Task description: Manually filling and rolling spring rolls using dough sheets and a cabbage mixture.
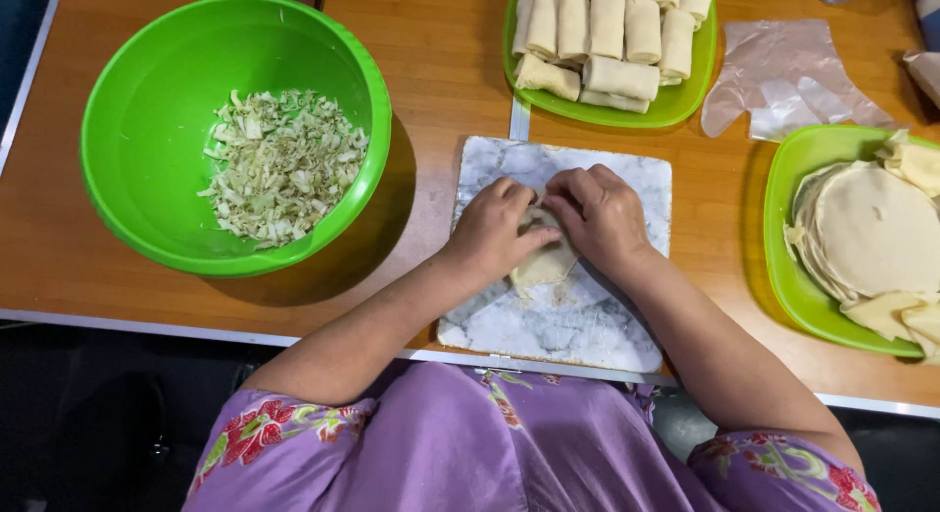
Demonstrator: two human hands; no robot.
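**Both hands closed on a wrapper at the marble board**

Wooden table (441,71), orange-brown and smooth, edged with a pale metal strip, carries all items. At its near edge lies a square marble board (587,316), white with grey veining, dusted with flour-like powder.

Left hand (493,230) and right hand (599,215) meet at the middle of the board, fingers curled and pressed down on a pale wrapper (545,264). Both hands grip it; the fingertips cover its upper part. The visible lower part is soft, cream-coloured, folded to a rounded flap and resting flat on the marble. Any filling inside cannot be seen.

Left of the board stands a round green plastic bowl (147,160), glossy, holding shredded cabbage (284,164), pale green and finely cut. Beyond the board, a green plate (676,106) holds finished rolls (612,37), cylindrical, matte and cream, packed side by side. To the right, a second green plate (788,267) carries a stack of round thin wrapper sheets (871,228). Clear plastic gloves (783,76) lie crumpled between the two plates.
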